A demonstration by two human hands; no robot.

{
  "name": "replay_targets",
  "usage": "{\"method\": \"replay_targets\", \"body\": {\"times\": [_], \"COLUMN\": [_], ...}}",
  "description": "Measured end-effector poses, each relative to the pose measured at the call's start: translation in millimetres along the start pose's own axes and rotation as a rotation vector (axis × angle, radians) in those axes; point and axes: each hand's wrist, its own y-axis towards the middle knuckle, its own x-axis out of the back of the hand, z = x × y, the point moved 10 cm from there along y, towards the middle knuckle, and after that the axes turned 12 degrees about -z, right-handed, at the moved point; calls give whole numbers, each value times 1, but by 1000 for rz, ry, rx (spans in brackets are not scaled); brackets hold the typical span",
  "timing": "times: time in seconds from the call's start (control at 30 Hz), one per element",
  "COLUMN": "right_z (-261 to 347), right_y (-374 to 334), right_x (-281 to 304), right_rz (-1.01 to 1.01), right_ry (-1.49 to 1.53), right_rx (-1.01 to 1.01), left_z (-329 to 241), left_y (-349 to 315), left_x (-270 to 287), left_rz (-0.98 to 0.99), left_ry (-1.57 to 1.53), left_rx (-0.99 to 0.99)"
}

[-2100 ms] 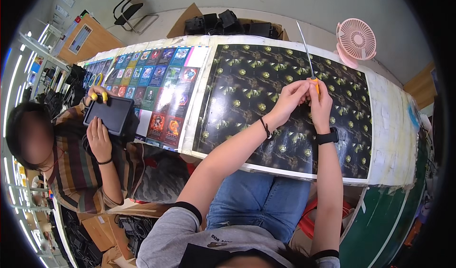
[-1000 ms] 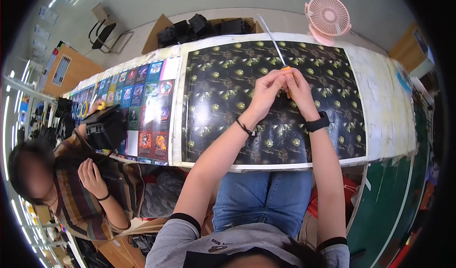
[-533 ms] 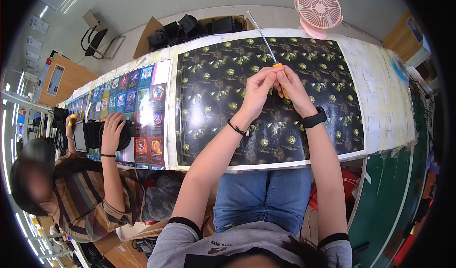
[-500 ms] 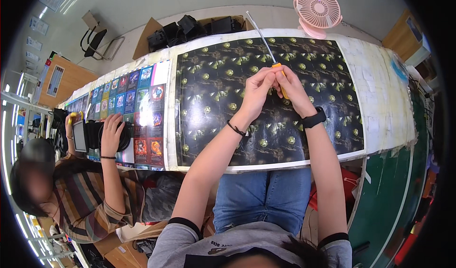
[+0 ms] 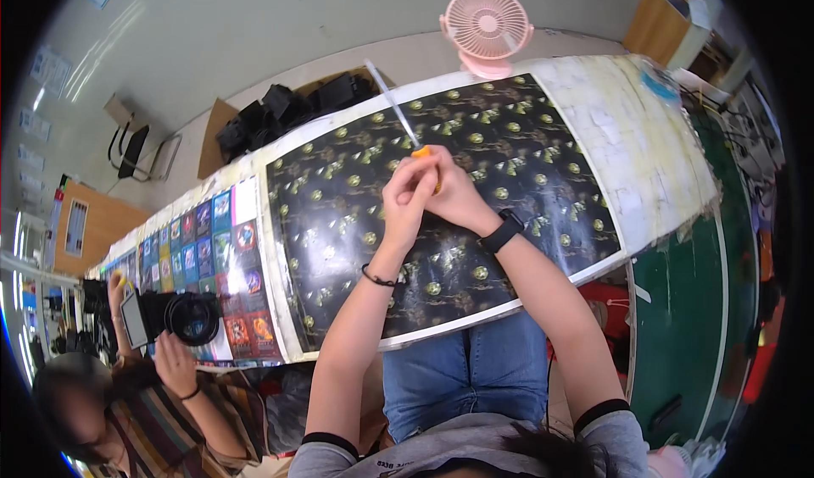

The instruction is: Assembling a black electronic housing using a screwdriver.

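A screwdriver (image 5: 393, 103) with a long metal shaft and an orange-yellow handle points up and to the left, away from me. My right hand (image 5: 459, 191) is wrapped round the handle, most of which is hidden. Against it, my left hand (image 5: 411, 191) is closed with its fingers over the handle's near part. Both hands are pressed together above a dark mat (image 5: 356, 215) patterned with yellow-green shapes, on the white-topped table (image 5: 632, 130).
A pink fan (image 5: 487, 27) stands at the table's far edge. Behind is a carton (image 5: 214, 143) of black devices (image 5: 284, 108). At left, a co-worker's hand (image 5: 176, 364) is beside a black device with coiled cable (image 5: 191, 319), near a sheet of colourful cards (image 5: 203, 249).
The view has turned, so the table slants more. My hands have come closer together round the screwdriver handle. The co-worker's near hand has drawn back from the black device.
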Motion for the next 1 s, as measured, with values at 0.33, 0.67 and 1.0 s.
{"method": "replay_targets", "body": {"times": [0.33, 0.67, 1.0], "right_z": [-5, 7, 8], "right_y": [-6, -8, -8], "right_x": [-10, -9, -5], "right_rz": [186, 178, 139], "right_ry": [-103, -121, -82], "right_rx": [118, 178, 214], "left_z": [19, 22, 25], "left_y": [-15, -15, -16], "left_x": [0, -1, -1], "left_rz": [-6, -28, -44], "left_ry": [-47, -111, -95], "left_rx": [226, 310, 330]}}
